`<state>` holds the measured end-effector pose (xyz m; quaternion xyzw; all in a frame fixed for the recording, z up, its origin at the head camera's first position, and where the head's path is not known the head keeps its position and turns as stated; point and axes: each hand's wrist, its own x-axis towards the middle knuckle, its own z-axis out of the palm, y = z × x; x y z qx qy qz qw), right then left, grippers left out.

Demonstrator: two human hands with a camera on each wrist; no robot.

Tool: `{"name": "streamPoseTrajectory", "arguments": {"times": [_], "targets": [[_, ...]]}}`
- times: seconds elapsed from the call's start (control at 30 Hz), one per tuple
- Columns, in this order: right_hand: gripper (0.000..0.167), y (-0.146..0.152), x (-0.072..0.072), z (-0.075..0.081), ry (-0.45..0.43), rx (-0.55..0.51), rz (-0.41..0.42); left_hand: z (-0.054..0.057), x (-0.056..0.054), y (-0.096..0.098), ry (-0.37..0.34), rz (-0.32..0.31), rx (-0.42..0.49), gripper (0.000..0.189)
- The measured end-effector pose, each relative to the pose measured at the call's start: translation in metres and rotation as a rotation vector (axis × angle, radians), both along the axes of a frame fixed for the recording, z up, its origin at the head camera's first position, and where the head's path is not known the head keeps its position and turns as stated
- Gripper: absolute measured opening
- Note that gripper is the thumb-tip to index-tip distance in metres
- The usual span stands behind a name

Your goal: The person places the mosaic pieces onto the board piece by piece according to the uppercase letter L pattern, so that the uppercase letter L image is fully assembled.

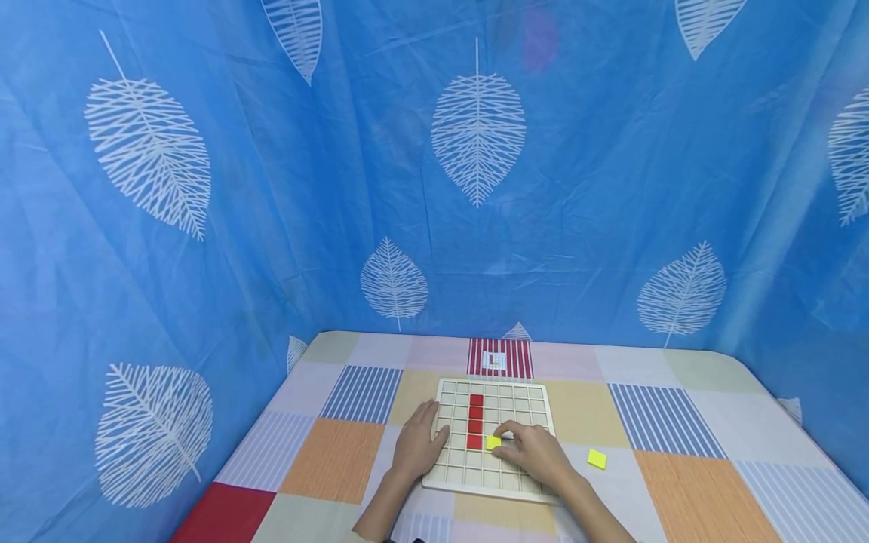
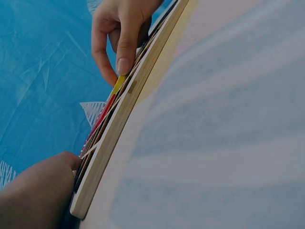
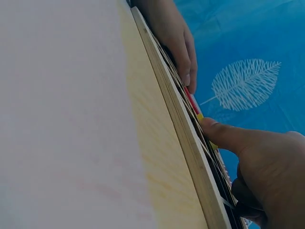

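A cream gridded board [image 1: 455, 475] with a raised wooden rim lies flat on the cloth. Several red square tiles [image 1: 475, 413] form a column in its cells. My right hand [image 1: 539, 455] pinches a yellow square tile [image 1: 492, 443] between thumb and fingers, just right of the lowest red tile. In the right wrist view the thumb lies on that yellow tile [image 3: 199, 116], low over the grid. My left hand [image 1: 417, 441] rests on the board's left edge, fingers extended and thumb over the rim. Seen from the left wrist, the board [image 2: 107, 157] appears edge-on.
Another yellow square tile [image 1: 597, 458] lies on the cloth to the right of the board. Behind the board is a small white card [image 1: 493, 360] with a grid pattern. A patchwork cloth [image 1: 339, 460] covers the table, and blue leaf-print curtains [image 1: 577, 188] enclose it.
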<state>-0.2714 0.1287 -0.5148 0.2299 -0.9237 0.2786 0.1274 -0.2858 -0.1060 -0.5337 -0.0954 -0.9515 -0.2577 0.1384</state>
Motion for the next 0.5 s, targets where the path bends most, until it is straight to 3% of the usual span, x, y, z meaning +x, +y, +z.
{"name": "streamPoseTrajectory", "arguments": {"times": [0.5], "targets": [[0.028, -0.0009, -0.0009, -0.0043, 0.015, 0.009, -0.020, 0.0005, 0.0005, -0.0002, 0.018, -0.012, 0.008, 0.052]]}}
